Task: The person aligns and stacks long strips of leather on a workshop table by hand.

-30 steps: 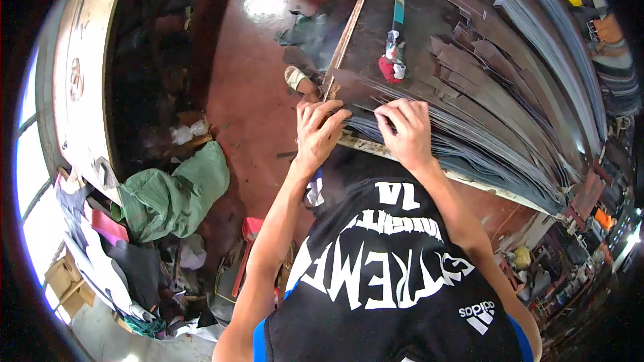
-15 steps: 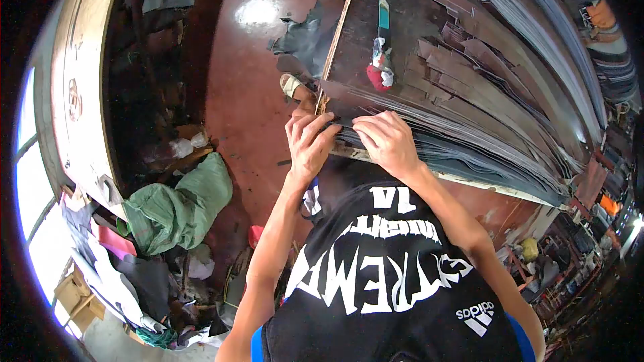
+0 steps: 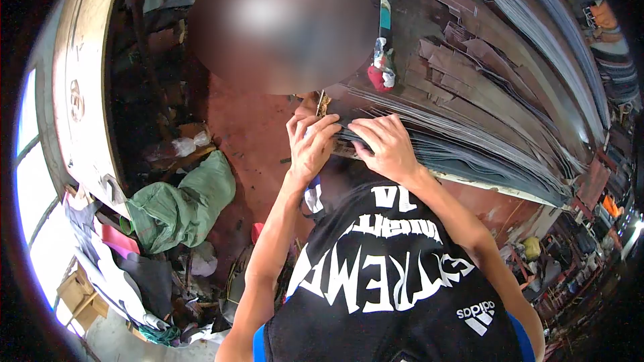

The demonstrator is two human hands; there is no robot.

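My left hand [image 3: 312,144] is at the near left corner of the bench, its fingers curled and pinched at the end of a thin dark strip [image 3: 345,125]. Close beside it, my right hand [image 3: 384,146] grips the same end area, thumb below and fingers above. Behind the right hand, a fanned stack of long, thin dark strips [image 3: 479,166] runs off to the right. Exactly how many layers the fingers hold is hidden. Farther back on the bench lies a knife [image 3: 384,40] with a teal section and a red-and-white wrapped end.
More brown strips [image 3: 463,70] and a thick grey bundle [image 3: 537,33] cover the bench's right side. A green sack [image 3: 184,204] lies on the red floor [image 3: 248,141] at left. A pale board [image 3: 84,87] stands farther left. Scraps lie at lower right. A blurred patch hides the top centre.
My right hand has shifted slightly left, its thumb now lower and more visible. My left hand stays nearly in place. A blurred oval now covers the floor and bench edge at top.
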